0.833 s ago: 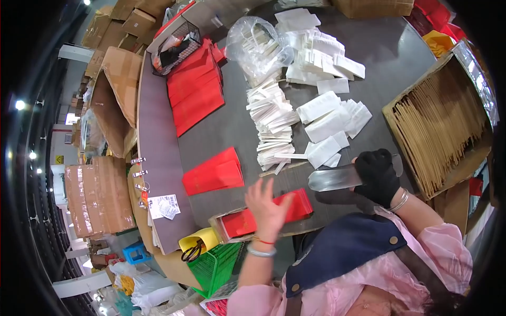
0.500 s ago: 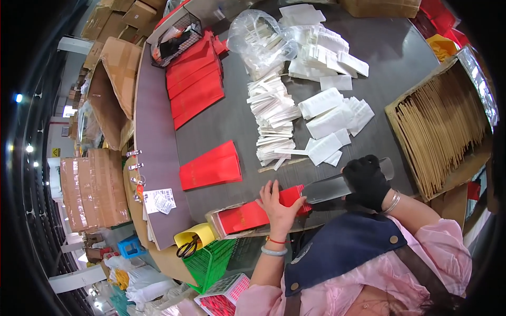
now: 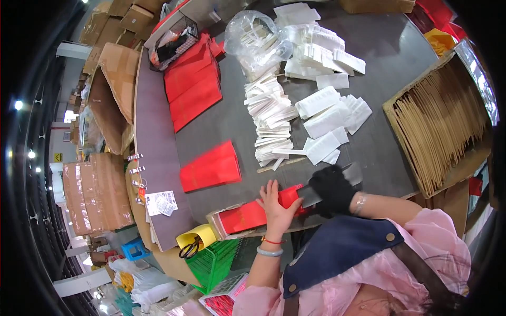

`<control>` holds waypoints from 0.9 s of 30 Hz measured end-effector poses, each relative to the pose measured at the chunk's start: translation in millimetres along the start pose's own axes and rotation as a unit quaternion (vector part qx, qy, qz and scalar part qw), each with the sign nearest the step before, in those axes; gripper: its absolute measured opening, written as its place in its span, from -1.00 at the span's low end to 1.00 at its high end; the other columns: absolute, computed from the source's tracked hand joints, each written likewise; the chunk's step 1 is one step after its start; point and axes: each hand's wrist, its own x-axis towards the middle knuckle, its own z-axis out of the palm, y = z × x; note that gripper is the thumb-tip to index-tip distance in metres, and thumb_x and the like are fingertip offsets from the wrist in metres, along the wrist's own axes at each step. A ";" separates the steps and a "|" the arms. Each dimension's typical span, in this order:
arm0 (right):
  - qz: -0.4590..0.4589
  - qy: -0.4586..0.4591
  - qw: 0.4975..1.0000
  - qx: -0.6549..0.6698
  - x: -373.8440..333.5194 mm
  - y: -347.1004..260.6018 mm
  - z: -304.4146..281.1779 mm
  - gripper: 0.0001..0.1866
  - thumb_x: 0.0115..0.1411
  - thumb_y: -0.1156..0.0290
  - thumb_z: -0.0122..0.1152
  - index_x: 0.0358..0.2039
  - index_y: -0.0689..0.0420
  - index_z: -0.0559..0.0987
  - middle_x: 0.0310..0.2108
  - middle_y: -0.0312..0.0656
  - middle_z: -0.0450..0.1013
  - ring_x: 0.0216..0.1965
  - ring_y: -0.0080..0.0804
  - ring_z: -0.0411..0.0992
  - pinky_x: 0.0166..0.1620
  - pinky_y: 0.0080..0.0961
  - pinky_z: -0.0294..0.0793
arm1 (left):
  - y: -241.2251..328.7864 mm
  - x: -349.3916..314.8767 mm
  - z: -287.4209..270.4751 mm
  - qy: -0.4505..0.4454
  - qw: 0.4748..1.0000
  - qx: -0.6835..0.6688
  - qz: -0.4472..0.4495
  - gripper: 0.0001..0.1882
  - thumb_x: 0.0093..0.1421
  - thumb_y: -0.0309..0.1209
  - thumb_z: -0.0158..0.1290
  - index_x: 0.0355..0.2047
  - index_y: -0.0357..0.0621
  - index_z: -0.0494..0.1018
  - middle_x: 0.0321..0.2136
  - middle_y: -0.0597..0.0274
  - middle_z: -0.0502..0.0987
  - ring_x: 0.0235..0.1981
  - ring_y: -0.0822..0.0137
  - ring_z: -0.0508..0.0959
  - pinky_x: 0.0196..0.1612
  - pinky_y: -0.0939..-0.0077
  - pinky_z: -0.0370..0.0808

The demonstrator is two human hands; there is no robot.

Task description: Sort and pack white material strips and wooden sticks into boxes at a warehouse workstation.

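Note:
My bare left hand [image 3: 276, 208] lies with fingers spread on a long red paper bag [image 3: 243, 217] at the table's near edge, pressing it flat. My right hand [image 3: 333, 188], in a black glove, is closed over a translucent grey plastic sleeve [image 3: 311, 197]. One end of the sleeve goes in at the bag's right end, and the other end sticks out past the glove. The glove hides the sleeve's middle. Beyond my left hand lies a stack of red paper bags [image 3: 211, 167].
Folded white paper slips [image 3: 271, 113] and packets [image 3: 321, 110] cover the table's middle. A carton of brown cardboard pieces [image 3: 443, 126] stands right. More red bags [image 3: 195, 84] and a wire basket [image 3: 176, 42] lie far left. A yellow holder with scissors [image 3: 197, 237] hangs at the near edge.
My right hand has moved left toward the bag with the sleeve, and less of the sleeve shows outside the bag. My left hand has stayed nearly in place.

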 end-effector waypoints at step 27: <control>0.509 0.215 0.832 -0.053 -249.4 240.6 -60.7 -0.68 0.10 0.56 0.03 -0.08 0.26 0.45 -0.09 0.11 0.41 -0.04 0.08 0.38 -0.01 -0.20 0.39 | 28.6 98.7 38.8 0.030 0.984 -0.038 0.169 -0.84 0.06 -0.28 0.19 -0.37 0.01 0.51 -0.34 0.24 0.47 -0.23 0.09 0.46 -0.22 0.09 0.37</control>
